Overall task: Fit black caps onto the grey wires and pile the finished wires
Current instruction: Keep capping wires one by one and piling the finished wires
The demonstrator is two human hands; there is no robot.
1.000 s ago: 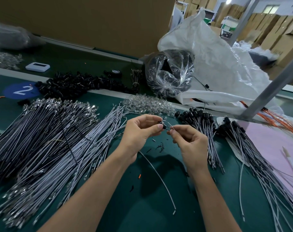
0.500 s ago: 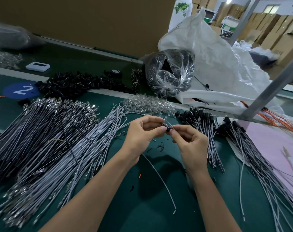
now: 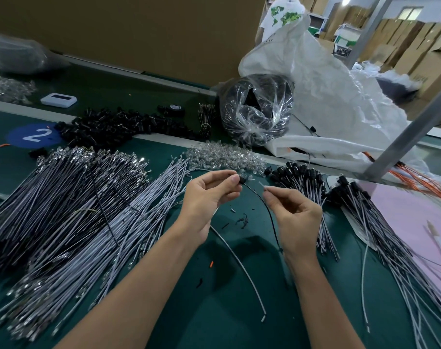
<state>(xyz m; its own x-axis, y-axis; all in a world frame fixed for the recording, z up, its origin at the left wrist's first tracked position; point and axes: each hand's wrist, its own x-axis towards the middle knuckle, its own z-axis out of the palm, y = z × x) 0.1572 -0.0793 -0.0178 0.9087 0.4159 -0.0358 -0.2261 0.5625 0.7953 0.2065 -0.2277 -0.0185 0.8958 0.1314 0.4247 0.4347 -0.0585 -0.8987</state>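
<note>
Left hand (image 3: 209,197) pinches a black cap (image 3: 242,179) between thumb and fingertips. Right hand (image 3: 297,217), just to its right and not touching, pinches a pale wire tip (image 3: 262,185). A grey wire (image 3: 242,268) trails from under my left hand across the green worktop (image 3: 214,323). Capped wires (image 3: 302,182) are piled far right.

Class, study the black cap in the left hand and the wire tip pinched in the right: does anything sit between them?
Nothing visible does. The left hand pinches the black cap, the right hand pinches the wire tip, and only open air separates them. A thin black wire droops below the gap.
</note>
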